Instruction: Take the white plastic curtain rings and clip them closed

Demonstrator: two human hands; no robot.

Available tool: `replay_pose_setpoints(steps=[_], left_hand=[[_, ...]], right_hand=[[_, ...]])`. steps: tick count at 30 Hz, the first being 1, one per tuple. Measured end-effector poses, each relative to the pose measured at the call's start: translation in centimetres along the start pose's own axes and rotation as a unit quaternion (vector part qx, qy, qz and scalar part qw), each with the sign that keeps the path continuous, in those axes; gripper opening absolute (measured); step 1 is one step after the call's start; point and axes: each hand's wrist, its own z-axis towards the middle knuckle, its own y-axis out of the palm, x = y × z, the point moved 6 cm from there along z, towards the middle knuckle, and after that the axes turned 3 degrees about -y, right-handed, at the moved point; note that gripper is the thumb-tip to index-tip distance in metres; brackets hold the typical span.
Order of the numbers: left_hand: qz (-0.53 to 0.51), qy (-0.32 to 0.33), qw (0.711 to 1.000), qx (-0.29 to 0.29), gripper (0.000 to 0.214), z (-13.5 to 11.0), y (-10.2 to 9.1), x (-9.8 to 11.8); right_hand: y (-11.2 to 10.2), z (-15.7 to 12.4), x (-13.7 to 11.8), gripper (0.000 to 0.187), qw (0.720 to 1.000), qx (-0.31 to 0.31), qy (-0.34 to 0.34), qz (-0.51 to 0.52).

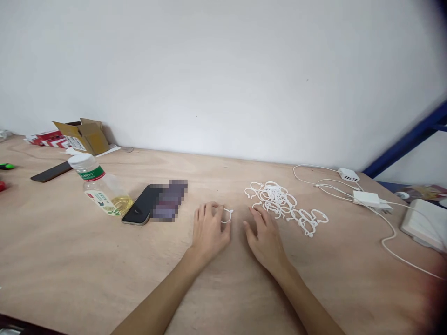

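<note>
A single white plastic ring [227, 215] with a small knob sits between the thumb and index finger of my left hand [211, 230]. The ring's left side is hidden behind those fingers. My right hand [266, 237] rests just right of it, thumb apart from the bent fingers, with nothing visible in its grasp. Beside and beyond its fingertips lies a loose pile of similar white rings [275, 195], several of them overlapping. One ring at the pile's near left edge is partly covered by the right fingers.
Left of my hands are a black smartphone [138, 207], a pixelated patch, and a clear bottle [108, 186] with yellow liquid. Further back stand an open cardboard box [92, 137] and a dark flat object [50, 172]. White chargers [366, 198] and cables lie at right.
</note>
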Motion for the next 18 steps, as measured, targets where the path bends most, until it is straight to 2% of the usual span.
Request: replay_pose_setpoints(steps=[2, 4, 8, 13, 16, 18], left_hand=[[0.045, -0.016, 0.999, -0.011, 0.037, 0.3, 0.2, -0.7], [0.073, -0.025, 0.997, -0.019, 0.039, 0.6, 0.3, -1.3], [0.107, -0.044, 0.993, -0.006, 0.04, 1.1, 0.1, -2.4], [0.127, -0.074, 0.988, 0.047, 0.029, 1.6, -1.1, -3.3], [0.106, -0.044, 0.993, 0.007, 0.016, 1.8, -0.8, -3.1], [0.088, -0.004, 0.996, -0.018, 0.015, 1.8, -0.3, -2.7]], right_hand=[[0.8, -0.1, 0.2, 0.041, 0.996, -0.046, -0.002, -0.071], [1.1, -0.3, 0.4, 0.037, 0.993, -0.064, -0.001, -0.101], [0.8, -0.3, 0.0, 0.033, 0.992, -0.063, -0.01, -0.108], [0.7, -0.3, 0.0, 0.05, 0.985, -0.073, 0.022, -0.154], [1.0, -0.4, 0.1, 0.046, 0.984, -0.091, 0.023, -0.154], [0.9, -0.3, 0.0, 0.038, 0.987, -0.08, 0.009, -0.141]])
